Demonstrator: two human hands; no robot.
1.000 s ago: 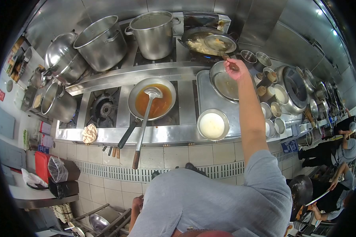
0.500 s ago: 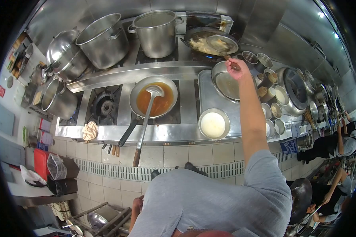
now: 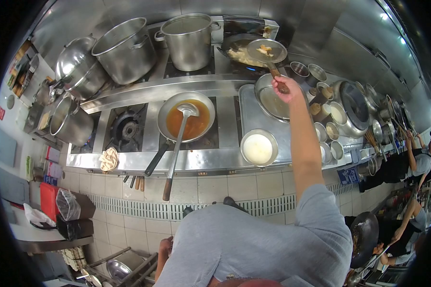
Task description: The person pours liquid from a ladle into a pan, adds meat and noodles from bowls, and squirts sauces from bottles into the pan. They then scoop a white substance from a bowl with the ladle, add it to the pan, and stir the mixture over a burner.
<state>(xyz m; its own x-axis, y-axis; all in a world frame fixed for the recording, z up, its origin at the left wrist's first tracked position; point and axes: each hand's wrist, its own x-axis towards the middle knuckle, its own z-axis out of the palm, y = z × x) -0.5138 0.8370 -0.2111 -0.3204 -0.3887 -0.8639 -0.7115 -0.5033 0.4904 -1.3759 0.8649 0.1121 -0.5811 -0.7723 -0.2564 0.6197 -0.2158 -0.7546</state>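
My right hand (image 3: 286,89) is wrapped round the wooden handle of a strainer (image 3: 267,50). A few golden pieces lie in the strainer, which is over the right part of a dark wok (image 3: 242,56) with pale food in it. My left hand (image 3: 166,245) hangs low beside my body, its fingers partly hidden. A frying pan (image 3: 164,116) of orange-brown liquid sits on the front burner, with a long-handled ladle (image 3: 182,129) resting in it. On the steel counter, right of the pan, stands a bowl of white liquid (image 3: 258,148).
Large steel pots (image 3: 187,45) line the back of the stove. Small containers (image 3: 337,114) crowd the right counter, beside a round metal vessel (image 3: 356,106). A folded cloth (image 3: 108,159) lies on the front edge at left. Other people work at far right, one with a wok (image 3: 364,240).
The strainer has risen and moved slightly left over the wok, and golden pieces now show in it. My right hand has come a little nearer to me with the handle.
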